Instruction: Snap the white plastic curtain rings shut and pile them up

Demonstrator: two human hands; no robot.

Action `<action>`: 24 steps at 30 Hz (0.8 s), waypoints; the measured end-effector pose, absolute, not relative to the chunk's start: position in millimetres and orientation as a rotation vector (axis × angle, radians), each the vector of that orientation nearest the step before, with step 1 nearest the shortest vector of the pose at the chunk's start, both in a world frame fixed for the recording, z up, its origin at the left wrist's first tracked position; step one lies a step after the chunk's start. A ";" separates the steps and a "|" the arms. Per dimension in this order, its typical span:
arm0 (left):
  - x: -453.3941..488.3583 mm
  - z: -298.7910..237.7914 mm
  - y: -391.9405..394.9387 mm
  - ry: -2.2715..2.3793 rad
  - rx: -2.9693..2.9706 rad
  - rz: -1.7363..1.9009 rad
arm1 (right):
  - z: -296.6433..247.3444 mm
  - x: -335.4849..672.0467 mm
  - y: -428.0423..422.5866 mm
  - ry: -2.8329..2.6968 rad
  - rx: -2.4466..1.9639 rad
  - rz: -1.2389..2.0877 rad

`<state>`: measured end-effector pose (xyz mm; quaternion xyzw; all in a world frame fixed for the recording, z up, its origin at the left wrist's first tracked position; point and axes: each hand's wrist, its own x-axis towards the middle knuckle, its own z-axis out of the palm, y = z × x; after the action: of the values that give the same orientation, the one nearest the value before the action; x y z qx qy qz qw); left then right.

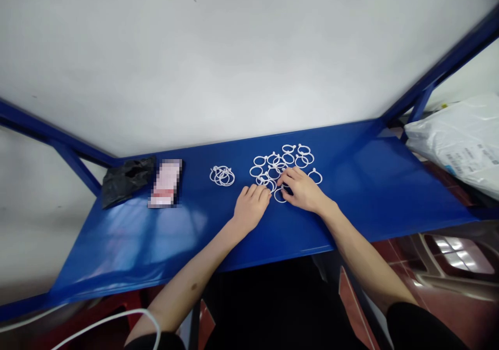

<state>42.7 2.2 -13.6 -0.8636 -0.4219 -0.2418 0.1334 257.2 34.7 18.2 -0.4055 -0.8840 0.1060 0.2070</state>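
Observation:
White curtain rings [256, 171], each with a small eyelet, lie loosely spread and partly overlapping on the blue table. My left hand [251, 205] rests at the near left side of this spread. Its fingers are curled and close together, with the tips beside a ring; what they hold, if anything, is hidden. Over the near edge of the rings, my right hand [303, 190] bends its fingers and thumb around the edge of one ring [279, 199]. A smaller bunch of rings [222, 176] lies overlapped to the left, apart from both hands.
A black plastic bag [127, 181] and a phone-shaped item with a blurred-out face [165, 184] lie on the left of the blue table [374, 183]. A white wall stands behind. Blue frame bars rise at both sides. A white plastic package [463, 142] is at the right.

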 end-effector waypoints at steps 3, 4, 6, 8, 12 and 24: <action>58.4 -14.8 4.0 -1.260 -2.467 -0.634 | 19.2 259.2 35.4 -2.474 -1.156 0.270; 62.9 -14.9 4.7 -1.274 -2.458 -0.622 | 19.1 259.9 35.8 -2.476 -1.166 0.261; 69.2 -14.7 5.6 -1.298 -2.446 -0.612 | 18.4 262.0 36.7 -2.476 -1.188 0.247; 70.6 -14.5 5.2 -1.316 -2.443 -0.602 | 17.7 264.6 37.7 -2.475 -1.211 0.232; 62.3 -15.5 2.4 -1.374 -2.494 -0.590 | 19.0 268.5 37.4 -2.466 -1.220 0.211; 19.4 -18.4 -16.6 -1.173 -2.756 -0.797 | 16.3 231.9 17.3 -2.537 -0.769 0.314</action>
<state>19.4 -16.6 -18.4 -0.8890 -0.3783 -0.2572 0.0211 231.9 17.3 16.3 -0.2801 -0.9241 0.1143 0.2336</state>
